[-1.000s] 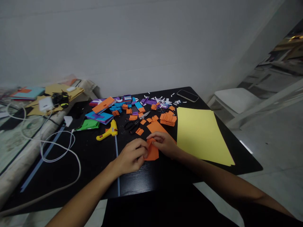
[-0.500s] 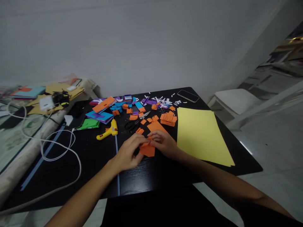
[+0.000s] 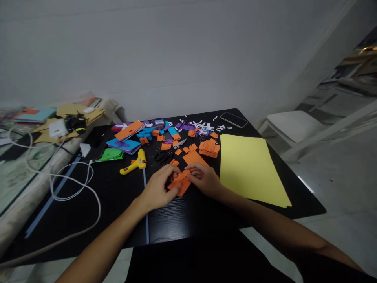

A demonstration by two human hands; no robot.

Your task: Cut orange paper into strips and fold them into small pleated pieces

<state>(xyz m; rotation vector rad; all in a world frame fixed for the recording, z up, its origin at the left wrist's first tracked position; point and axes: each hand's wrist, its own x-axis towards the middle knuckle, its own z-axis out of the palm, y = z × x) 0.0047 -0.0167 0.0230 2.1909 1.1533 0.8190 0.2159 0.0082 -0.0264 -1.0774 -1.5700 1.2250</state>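
Observation:
Between my two hands is a piece of orange paper (image 3: 183,184), creased and tilted over the front of the black table. My left hand (image 3: 160,186) grips its left side, with the thumb in front and fingers behind. On the paper's upper right edge, my right hand (image 3: 203,179) pinches with thumb and curled fingers. A larger orange sheet (image 3: 196,158) lies just behind the right hand, partly covered by it. Black-handled scissors (image 3: 169,153) rest behind my left hand, blades pointing away to the right. Beside them is a stack of folded orange papers (image 3: 209,148).
A yellow glue gun (image 3: 135,163) lies left of my hands. Large yellow sheets (image 3: 250,169) cover the right side. Behind are white paper scraps (image 3: 202,127), a phone (image 3: 234,119) and coloured paper bundles (image 3: 125,144). A white cable (image 3: 96,196) loops at left; a white stool (image 3: 294,125) stands at right.
The orange paper has turned and tilted, its lower part shifting left. My left thumb has moved up onto its front. My right hand stays almost in place.

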